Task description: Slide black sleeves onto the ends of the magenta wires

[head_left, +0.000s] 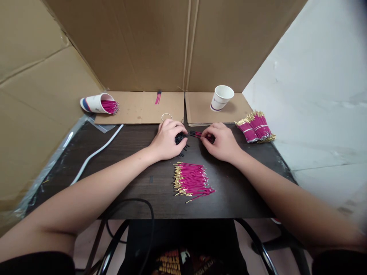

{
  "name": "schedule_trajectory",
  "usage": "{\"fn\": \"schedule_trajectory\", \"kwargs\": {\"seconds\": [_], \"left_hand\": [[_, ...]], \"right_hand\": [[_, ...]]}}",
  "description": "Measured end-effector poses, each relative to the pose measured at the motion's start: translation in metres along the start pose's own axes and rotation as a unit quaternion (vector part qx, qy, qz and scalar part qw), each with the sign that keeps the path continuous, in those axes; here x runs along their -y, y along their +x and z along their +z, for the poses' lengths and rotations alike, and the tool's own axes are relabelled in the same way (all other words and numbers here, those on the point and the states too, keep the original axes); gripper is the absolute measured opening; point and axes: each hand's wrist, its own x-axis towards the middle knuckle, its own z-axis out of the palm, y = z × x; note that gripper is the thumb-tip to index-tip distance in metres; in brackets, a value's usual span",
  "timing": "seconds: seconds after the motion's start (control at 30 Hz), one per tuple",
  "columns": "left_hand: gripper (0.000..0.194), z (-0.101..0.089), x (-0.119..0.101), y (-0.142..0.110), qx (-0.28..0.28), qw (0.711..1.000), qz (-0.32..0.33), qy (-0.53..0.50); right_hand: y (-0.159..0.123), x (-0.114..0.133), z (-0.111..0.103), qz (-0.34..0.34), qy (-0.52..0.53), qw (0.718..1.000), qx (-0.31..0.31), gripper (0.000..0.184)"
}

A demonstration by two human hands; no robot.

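Curled over a small heap of short black tubes (181, 139), my left hand (169, 139) has its fingers and thumb closing round some of them. Facing it, my right hand (221, 141) is closed on a few magenta wires, their black ends (195, 134) pointing toward the heap. The exact grip of the right fingertips is partly hidden. Nearer to me, a spread row of magenta wires (192, 178) lies on the dark table, gold tips to the left and silvery ends to the right. One wire lies askew at the bottom of that row.
Cardboard walls (143, 46) enclose the table (129, 168). A tipped paper cup (94, 104) holds magenta wires at the left; an upright paper cup (221, 97) stands back right. Banded wire bundles (256, 127) lie at the right. A rubber band (166, 117) and white cable (96, 152) are also here.
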Motion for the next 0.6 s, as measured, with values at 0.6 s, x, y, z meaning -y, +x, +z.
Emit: {"fn": "schedule_trajectory", "kwargs": {"seconds": [0.6], "left_hand": [[0.009,0.001,0.002,0.0,0.004,1.0,-0.011,0.014]], "right_hand": [[-0.002,0.041,-0.016,-0.098,0.139,0.977,0.132,0.004]]}}
